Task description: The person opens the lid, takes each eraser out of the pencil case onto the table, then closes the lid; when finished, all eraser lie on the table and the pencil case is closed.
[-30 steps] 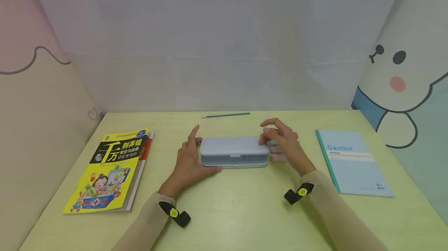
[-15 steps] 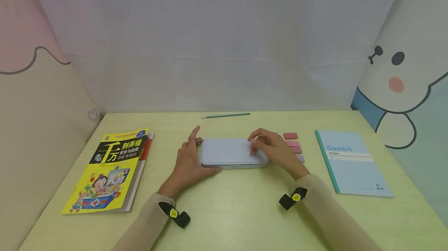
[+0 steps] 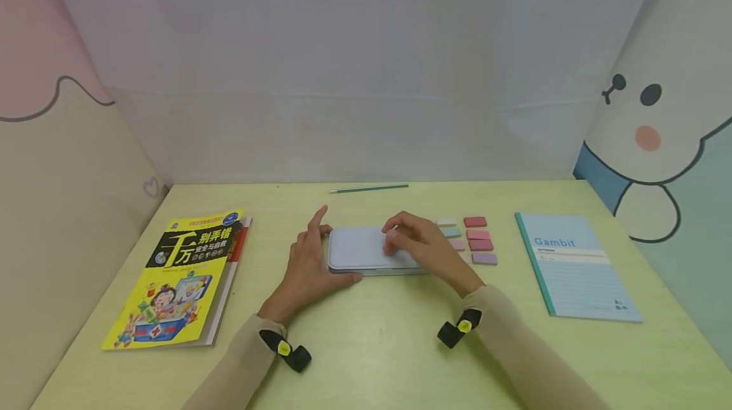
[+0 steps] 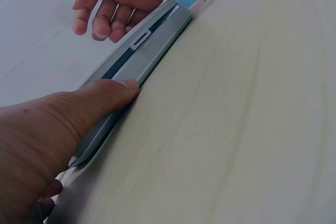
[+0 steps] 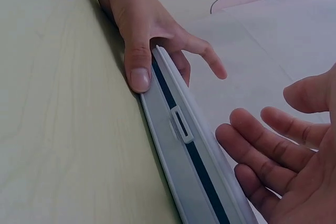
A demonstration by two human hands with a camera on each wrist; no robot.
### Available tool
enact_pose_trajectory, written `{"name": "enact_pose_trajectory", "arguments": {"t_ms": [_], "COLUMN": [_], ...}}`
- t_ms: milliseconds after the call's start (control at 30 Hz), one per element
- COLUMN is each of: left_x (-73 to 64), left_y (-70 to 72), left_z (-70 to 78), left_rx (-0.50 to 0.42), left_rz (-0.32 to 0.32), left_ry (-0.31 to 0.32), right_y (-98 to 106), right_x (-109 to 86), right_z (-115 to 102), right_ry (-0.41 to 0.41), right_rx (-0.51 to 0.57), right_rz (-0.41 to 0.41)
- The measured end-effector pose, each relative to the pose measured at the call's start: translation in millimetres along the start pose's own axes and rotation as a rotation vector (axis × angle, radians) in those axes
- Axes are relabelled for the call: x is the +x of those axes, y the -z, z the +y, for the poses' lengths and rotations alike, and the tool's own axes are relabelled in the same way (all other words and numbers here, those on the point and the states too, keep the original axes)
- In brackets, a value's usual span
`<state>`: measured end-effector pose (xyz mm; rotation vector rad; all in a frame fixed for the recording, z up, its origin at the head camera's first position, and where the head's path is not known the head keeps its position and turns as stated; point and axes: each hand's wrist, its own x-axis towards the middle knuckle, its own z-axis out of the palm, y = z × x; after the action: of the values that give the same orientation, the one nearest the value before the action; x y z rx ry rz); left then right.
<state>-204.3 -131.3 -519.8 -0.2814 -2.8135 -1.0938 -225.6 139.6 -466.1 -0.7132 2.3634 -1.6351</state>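
A pale grey pencil case (image 3: 360, 248) lies on the table, its lid lowered almost all the way. In both wrist views a narrow dark gap runs below the lid, and a small clasp (image 5: 181, 124) sits midway along the front. My left hand (image 3: 311, 267) grips the case's left end, thumb (image 4: 123, 92) against the front edge and the other fingers round the far side. Over the lid's right half is my right hand (image 3: 423, 245), its fingers loosely bent and nothing between them. In the right wrist view those fingertips (image 5: 226, 132) are right beside the lid.
Several coloured erasers (image 3: 479, 245) lie in two columns right of the case, partly hidden by my right hand. A pencil (image 3: 368, 189) lies behind it. Two stacked books (image 3: 177, 283) are at left, a notebook (image 3: 577, 267) at right. A white cloth (image 3: 354, 79) hangs behind the table.
The lid has come down from half raised to nearly flat. My right hand has slid left from the case's right end to over the lid, uncovering erasers. My left hand stays put.
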Motion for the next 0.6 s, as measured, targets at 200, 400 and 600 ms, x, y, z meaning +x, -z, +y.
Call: {"name": "enact_pose_trajectory", "arguments": {"t_ms": [200, 400, 600], "left_x": [0.1, -0.9, -0.4], "left_y": [0.0, -0.1, -0.6], "left_z": [0.3, 0.6, -0.5], "left_rx": [-0.002, -0.006, 0.005], "left_rz": [-0.003, -0.006, 0.004], "left_ry": [-0.006, 0.001, -0.005], "right_y": [-3.6, -7.5, -9.6], "right_x": [2.7, 1.5, 1.0], "right_z": [0.3, 4.7, 8.6], "right_ry": [-0.014, -0.013, 0.008], "right_rx": [0.094, 0.231, 0.241], "right_rz": [0.005, 0.045, 0.047]}}
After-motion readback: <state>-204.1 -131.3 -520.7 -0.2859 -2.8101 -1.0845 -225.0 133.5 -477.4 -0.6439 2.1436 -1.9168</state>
